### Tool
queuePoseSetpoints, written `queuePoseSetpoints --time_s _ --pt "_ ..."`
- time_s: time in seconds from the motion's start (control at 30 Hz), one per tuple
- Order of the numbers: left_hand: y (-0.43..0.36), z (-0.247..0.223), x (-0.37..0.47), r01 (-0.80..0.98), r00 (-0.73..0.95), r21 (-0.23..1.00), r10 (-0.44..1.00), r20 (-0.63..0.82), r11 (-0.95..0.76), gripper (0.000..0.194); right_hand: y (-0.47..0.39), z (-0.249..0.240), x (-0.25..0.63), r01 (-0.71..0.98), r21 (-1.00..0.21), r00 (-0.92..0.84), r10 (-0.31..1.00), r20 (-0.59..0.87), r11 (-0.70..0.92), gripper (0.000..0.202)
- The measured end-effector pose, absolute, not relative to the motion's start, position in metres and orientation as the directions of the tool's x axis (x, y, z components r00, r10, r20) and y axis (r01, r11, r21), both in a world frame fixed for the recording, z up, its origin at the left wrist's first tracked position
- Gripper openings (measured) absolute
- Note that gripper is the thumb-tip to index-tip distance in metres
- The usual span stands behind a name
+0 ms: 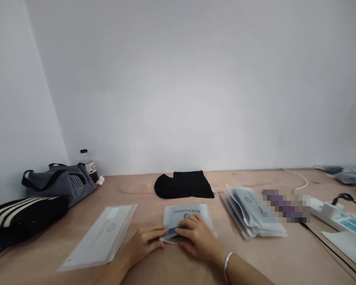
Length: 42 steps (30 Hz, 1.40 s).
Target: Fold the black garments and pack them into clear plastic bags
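A frosted plastic zip bag [171, 217] with upside-down ROCKBROS lettering and something dark inside lies flat in front of me. My left hand [144, 242] grips its near left corner between thumb and fingers. Over the bag's near edge, my right hand [199, 239] has its fingers bent and closed at the slightly gaping opening; its palm covers part of the bag. Left of my hands lie flat, pale frosted bags [96, 241]. To the right is a pile of filled frosted bags [249, 208]. Behind the held bag rests a black mitten-shaped cloth piece [184, 186].
A striped bag [61, 184], a black bag with pale stripes [29, 217] and a bottle [90, 168] stand at the left by the wall. On the right are a power strip [344, 221], a black cable [329, 241] and more plastic bags [348, 176].
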<state>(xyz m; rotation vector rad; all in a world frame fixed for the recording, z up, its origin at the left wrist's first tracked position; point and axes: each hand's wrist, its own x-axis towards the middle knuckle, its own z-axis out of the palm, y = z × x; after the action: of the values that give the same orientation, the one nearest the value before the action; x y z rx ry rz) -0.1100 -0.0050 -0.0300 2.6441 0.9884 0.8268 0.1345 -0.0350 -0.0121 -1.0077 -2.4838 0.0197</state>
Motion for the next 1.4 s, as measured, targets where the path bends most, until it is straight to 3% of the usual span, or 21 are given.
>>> queuePoseSetpoints --time_s 0.13,0.3,0.6,0.87,1.2,1.3,1.37,1.4 --pt "-0.009 -0.023 -0.105 0.533 0.625 0.422 0.678 0.388 -0.733 0.025 -0.028 -0.017 0.099 0.682 -0.097 -0.635 0.653 0.413 0.725 0.017" --pt "-0.012 -0.016 -0.102 0.510 0.640 0.502 0.698 0.320 -0.698 0.022 -0.021 -0.024 0.081 0.720 -0.013 -0.635 0.666 0.392 0.694 0.016" --pt "-0.008 -0.022 -0.102 0.549 0.552 0.556 0.770 0.320 -0.624 0.018 -0.021 -0.025 0.073 0.752 -0.055 -0.593 0.710 0.381 0.657 0.016" --pt "-0.014 -0.019 -0.098 0.537 0.575 0.507 0.732 0.365 -0.674 0.020 -0.028 -0.025 0.085 0.728 0.016 -0.627 0.657 0.418 0.685 0.013" --pt "-0.009 -0.026 -0.101 0.501 0.553 0.510 0.712 0.432 -0.699 0.023 -0.048 -0.035 0.196 0.815 0.111 -0.557 0.716 0.420 0.569 0.018" --pt "-0.013 -0.015 -0.100 0.517 0.593 0.501 0.712 0.375 -0.694 0.023 -0.054 -0.030 0.214 0.870 0.077 -0.474 0.785 0.398 0.486 0.018" --pt "-0.018 -0.003 -0.098 0.557 0.636 0.451 0.707 0.309 -0.698 0.013 -0.058 -0.022 0.215 0.894 0.025 -0.423 0.827 0.371 0.447 0.011" --pt "-0.021 0.004 -0.096 0.582 0.649 0.411 0.705 0.285 -0.702 0.023 -0.059 -0.017 0.213 0.899 -0.006 -0.406 0.840 0.360 0.437 0.008"
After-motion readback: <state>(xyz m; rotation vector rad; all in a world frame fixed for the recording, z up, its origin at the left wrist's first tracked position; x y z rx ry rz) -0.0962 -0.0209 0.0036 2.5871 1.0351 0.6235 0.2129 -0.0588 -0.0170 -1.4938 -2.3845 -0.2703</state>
